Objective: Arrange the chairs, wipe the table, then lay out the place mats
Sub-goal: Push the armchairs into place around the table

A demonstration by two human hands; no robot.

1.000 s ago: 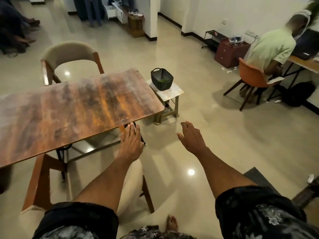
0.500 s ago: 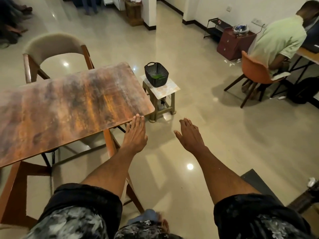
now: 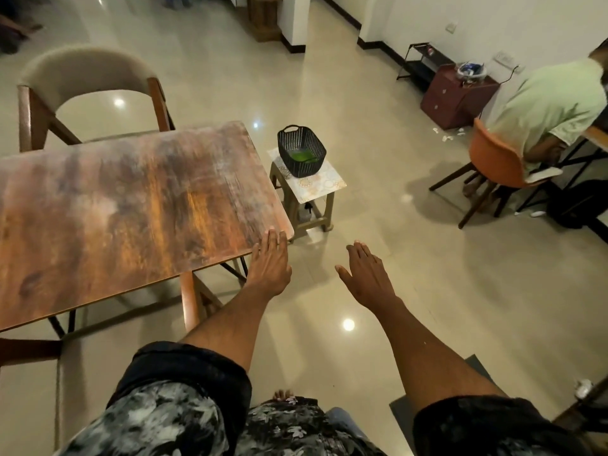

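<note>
A brown wooden table [image 3: 125, 205] fills the left of the view, its top bare. Behind its far side stands a beige-backed wooden chair [image 3: 82, 74]. My left hand [image 3: 270, 264] is open, fingers stretched flat at the table's near right corner, holding nothing. My right hand [image 3: 363, 274] hovers open over the floor to the right of the table, fingers apart. A black basket [image 3: 301, 151] with something green inside sits on a small stool [image 3: 312, 192] just past the table's right end. A chair's wooden frame [image 3: 29, 350] shows at the lower left under the table.
A person in a green shirt [image 3: 546, 110] sits on an orange chair [image 3: 493, 166] at a desk on the right. A dark red cabinet [image 3: 457, 97] stands by the far wall. Glossy tiled floor [image 3: 394, 225] stretches between the table and the desk.
My view has shifted toward the table's right end. My left hand has come off the near chair's back and now lies at the table corner. My right hand stays open.
</note>
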